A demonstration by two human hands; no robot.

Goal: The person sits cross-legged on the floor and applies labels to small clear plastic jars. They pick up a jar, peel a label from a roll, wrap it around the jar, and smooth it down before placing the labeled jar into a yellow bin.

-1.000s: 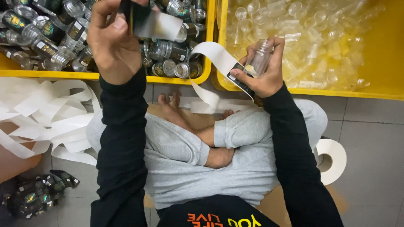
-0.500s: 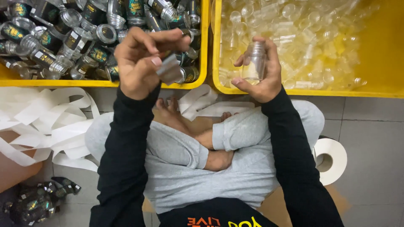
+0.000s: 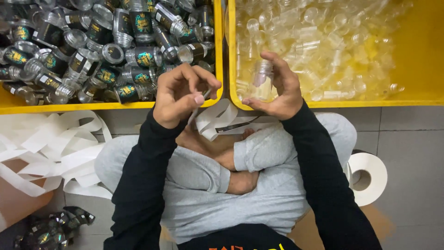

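My right hand holds a small clear bottle upright over the near edge of the yellow bin of bare bottles, thumb below and fingers curled round its far side. A second ago that same hand had the bottle together with the loose end of the white backing strip; now the strip lies slack over my feet and lap, and the bottle stands alone in my grip, with no label on it that I can see. My left hand has come down from up over the other yellow bin, the one full of dark labelled bottles, and sits just at its near rim, fingers bunched tight. It seems to be pinching something small against the thumb, perhaps a peeled label, but the fingers hide it and I cannot tell for sure. So the two hands have closed toward each other, near but not touching, with the bottle between the bins. Spent strip is heaped at my left, and a white roll rests by my right knee.
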